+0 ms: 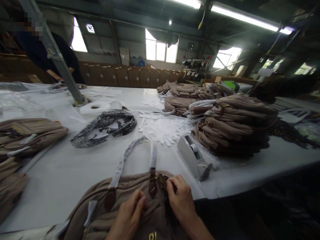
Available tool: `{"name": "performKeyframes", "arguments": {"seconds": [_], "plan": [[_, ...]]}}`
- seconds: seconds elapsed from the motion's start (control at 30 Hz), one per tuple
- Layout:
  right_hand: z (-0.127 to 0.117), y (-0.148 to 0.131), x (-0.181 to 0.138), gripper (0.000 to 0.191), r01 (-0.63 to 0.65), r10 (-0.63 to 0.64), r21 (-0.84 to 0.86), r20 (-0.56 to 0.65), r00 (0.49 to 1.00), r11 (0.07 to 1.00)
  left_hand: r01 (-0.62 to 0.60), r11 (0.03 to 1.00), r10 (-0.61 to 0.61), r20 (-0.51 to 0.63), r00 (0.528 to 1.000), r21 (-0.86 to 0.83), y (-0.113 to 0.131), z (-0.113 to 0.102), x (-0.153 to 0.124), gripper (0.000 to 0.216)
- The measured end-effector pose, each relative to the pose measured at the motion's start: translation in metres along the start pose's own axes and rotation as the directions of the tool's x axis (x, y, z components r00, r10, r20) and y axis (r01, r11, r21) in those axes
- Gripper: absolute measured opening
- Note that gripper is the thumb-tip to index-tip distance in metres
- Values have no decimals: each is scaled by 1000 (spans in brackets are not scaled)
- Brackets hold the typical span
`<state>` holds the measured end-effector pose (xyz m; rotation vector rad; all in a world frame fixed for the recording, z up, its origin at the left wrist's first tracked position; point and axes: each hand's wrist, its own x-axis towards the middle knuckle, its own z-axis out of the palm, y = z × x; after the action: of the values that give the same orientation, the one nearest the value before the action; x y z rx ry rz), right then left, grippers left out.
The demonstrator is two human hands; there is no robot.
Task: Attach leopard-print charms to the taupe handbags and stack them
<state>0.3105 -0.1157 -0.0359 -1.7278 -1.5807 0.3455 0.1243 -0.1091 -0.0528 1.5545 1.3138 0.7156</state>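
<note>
A taupe fabric handbag (pixel 100 195) lies in front of me at the table's near edge, its handle (pixel 153 155) wrapped in white film and joined by dark brown tabs. My left hand (pixel 128 211) is over the front of the bag, thumb and fingers pressed together; whatever is between them is hidden. At the bag's right side, a leopard-print piece of fabric (pixel 163 181) hangs by a gold ring near the handle tab. My right hand (pixel 182 196) has its fingers curled closed at this fabric's edge. Gold letters show low on the bag, partly cut off.
Right of the bag stands a grey tape dispenser (pixel 193 156), with stacked taupe bags (pixel 235 123) behind it. White strips (pixel 162 128), a black-and-white bundle (pixel 107 128) and a white roll (pixel 96 107) lie beyond. More bags (pixel 32 133) are at left, near a metal post (pixel 57 56). A person (pixel 62 50) bends behind it.
</note>
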Motion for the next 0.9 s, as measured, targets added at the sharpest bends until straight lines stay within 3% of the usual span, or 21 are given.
{"name": "performKeyframes", "arguments": {"seconds": [0.1, 0.17, 0.2, 0.27, 0.33, 0.37, 0.43, 0.5, 0.57, 0.63, 0.73, 0.9], "plan": [[-6, -1, -4, 22, -1, 3, 103, -16, 1000, 995, 171, 953, -167, 37, 985, -250, -2, 0, -5, 36], [3, -2, -16, 19, 143, -136, 92, -73, 988, 985, 299, 811, -284, 108, 953, -502, 3, -1, -5, 34], [11, -2, -24, 16, 258, -251, 55, -115, 961, 964, 341, 718, -310, 159, 937, -607, 7, -1, -4, 33], [27, 0, -38, 16, 489, -489, -44, -175, 855, 871, 347, 606, -275, 221, 936, -716, 13, 1, 1, 30], [39, 4, -47, 20, 613, -616, -70, -149, 773, 787, 255, 665, -178, 182, 967, -702, 11, 6, 8, 27], [41, 5, -49, 21, 610, -611, -46, -126, 782, 791, 200, 717, -143, 140, 980, -668, 8, 9, 11, 28], [37, 7, -46, 22, 472, -468, 24, -93, 879, 881, 148, 772, -134, 69, 989, -618, -1, 16, 15, 29], [27, 3, -36, 22, 225, -220, 93, -58, 974, 970, 156, 774, -172, 33, 985, -614, -8, 21, 15, 31], [16, -4, -21, 24, 17, -24, 153, 41, 999, 988, 154, 790, -192, -1, 981, -594, -11, 24, 11, 32], [8, -14, -7, 22, -96, 64, 187, 170, 983, 978, 125, 829, -180, -49, 982, -546, -8, 26, 6, 31], [2, -21, 10, 17, -151, 67, 242, 322, 944, 959, 92, 868, -175, -126, 976, -487, -4, 28, -1, 33], [-1, -16, 24, 34, -315, 93, 341, 534, 840, 886, 56, 936, -128, -188, 974, -348, -7, 32, -7, 37]]}}
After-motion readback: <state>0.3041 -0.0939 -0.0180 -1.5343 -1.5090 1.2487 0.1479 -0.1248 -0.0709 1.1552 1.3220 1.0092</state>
